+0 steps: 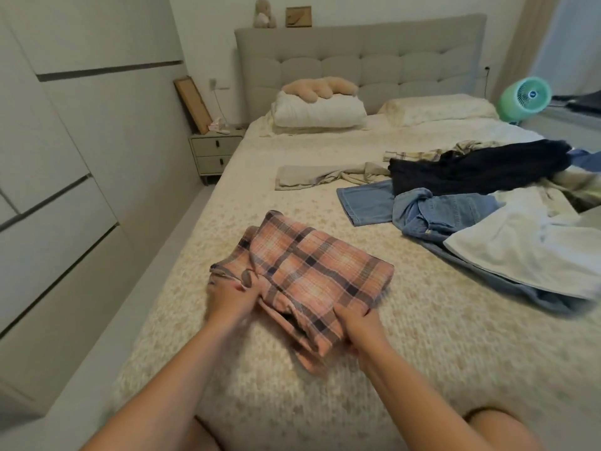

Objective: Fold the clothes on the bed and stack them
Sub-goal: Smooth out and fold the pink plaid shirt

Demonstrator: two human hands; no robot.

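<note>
Here, both hands (231, 296) gripping plaid garment (312, 275)

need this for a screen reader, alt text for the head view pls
Two bare hands, left hand and right hand, grip the near edge of a folded pink plaid garment on a cream bed. Unfolded jeans, dark and white clothes lie heaped to the right.

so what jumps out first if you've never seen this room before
Front and centre, the pink plaid garment lies folded on the bed, gripped at its near edge by the left hand and the right hand. To the right sprawls an unfolded heap: blue jeans, a dark garment and a white garment. A mint green fan stands out beyond the bed's far right corner.
</note>
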